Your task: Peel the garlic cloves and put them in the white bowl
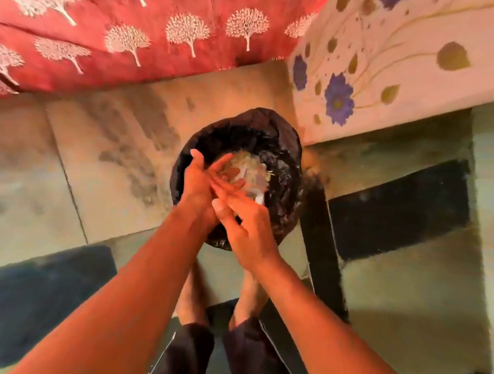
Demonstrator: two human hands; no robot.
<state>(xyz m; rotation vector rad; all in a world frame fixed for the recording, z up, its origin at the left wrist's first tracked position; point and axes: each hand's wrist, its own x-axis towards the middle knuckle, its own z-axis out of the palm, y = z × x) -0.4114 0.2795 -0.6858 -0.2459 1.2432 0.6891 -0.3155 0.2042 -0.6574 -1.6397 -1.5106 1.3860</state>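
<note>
I stand over a bin lined with a black bag (283,148) on the floor. Both hands are held together above its opening. My left hand (200,178) has its fingers straight, palm turned toward the right hand. My right hand (246,224) lies against it with fingers stretched across the left palm. Pale papery scraps and other waste (249,169) lie inside the bin below the fingers. Neither hand visibly grips anything. No garlic cloves and no white bowl are in view.
A red cloth with white tree prints (133,35) hangs at the top left. A cream cloth with purple flowers (392,65) covers a ledge at the right. A dark mat (30,303) lies at the lower left. My bare feet (218,298) stand just before the bin.
</note>
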